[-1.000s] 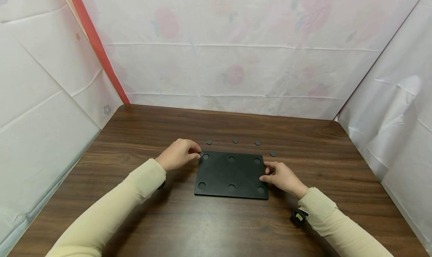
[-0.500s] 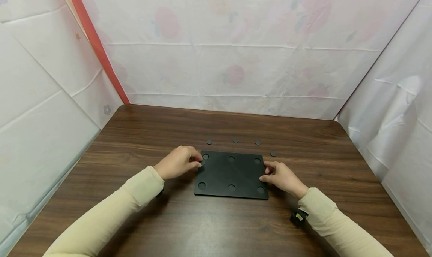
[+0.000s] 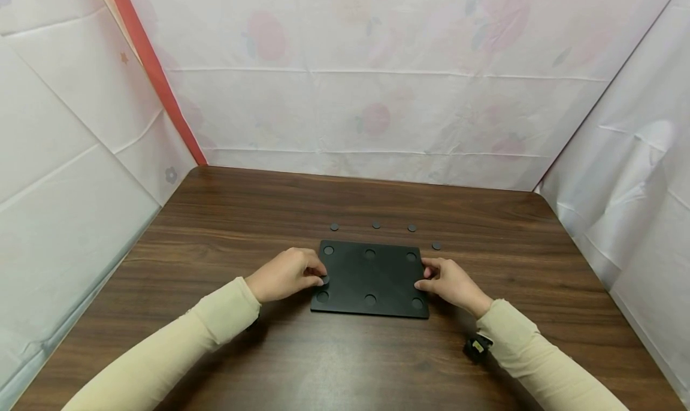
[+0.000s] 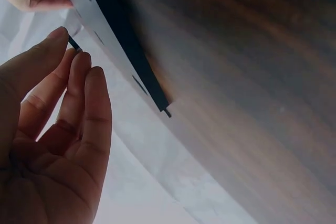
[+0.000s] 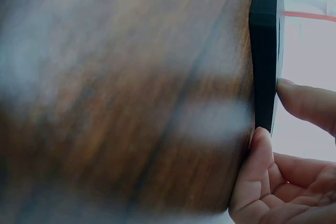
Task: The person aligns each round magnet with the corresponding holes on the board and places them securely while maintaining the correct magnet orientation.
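A black rectangular board (image 3: 372,277) with several round recesses lies on the brown table. Between thumb and fingertips, my left hand (image 3: 291,274) pinches a small dark disc (image 3: 325,280) over the board's left edge, just beyond the near-left recess (image 3: 322,296). The left wrist view shows that disc (image 4: 75,43) edge-on, apart from the board. My right hand (image 3: 450,284) grips the board's right edge. In the right wrist view its thumb (image 5: 307,103) is on the top face and a finger is against the side. Whether the far-left recess (image 3: 329,250) holds a disc, I cannot tell.
Beyond the board, several loose dark discs lie on the wood, among them a left one (image 3: 334,227) and one near the far-right corner (image 3: 436,245). A white patterned curtain (image 3: 372,117) hangs behind the table (image 3: 259,201), with more white cloth at both sides.
My left hand has moved nearer along the board's left edge, from the far-left recess toward the near-left one, carrying the disc. The right hand and the board have stayed put.
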{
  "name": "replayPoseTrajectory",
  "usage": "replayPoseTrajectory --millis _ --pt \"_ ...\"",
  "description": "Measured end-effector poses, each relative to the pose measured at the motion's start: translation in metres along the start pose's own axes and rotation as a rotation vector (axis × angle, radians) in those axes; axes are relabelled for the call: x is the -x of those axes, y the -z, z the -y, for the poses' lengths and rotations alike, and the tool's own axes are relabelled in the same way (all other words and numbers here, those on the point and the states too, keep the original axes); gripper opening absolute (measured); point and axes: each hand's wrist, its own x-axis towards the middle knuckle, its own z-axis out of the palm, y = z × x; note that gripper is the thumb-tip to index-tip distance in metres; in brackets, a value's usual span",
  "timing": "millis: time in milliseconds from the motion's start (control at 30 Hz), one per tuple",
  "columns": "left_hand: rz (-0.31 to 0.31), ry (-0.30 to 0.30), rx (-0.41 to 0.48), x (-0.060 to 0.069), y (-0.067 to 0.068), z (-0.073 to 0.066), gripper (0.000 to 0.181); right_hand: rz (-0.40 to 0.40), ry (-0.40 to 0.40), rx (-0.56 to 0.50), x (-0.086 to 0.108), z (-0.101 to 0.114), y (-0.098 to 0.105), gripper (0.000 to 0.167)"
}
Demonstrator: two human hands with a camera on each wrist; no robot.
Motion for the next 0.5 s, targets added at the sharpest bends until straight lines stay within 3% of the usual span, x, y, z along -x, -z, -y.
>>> replayPoseTrajectory --millis 267,500 --pt "0.073 -0.006 -0.009 0.006 -0.008 -0.002 0.012 0.002 0.003 -0.014 0.001 -0.001 0.0 0.064" --pt "0.078 -0.055 -0.04 0.008 -0.012 -0.003 0.01 0.0 0.012 -0.01 0.0 0.0 0.0 0.063"
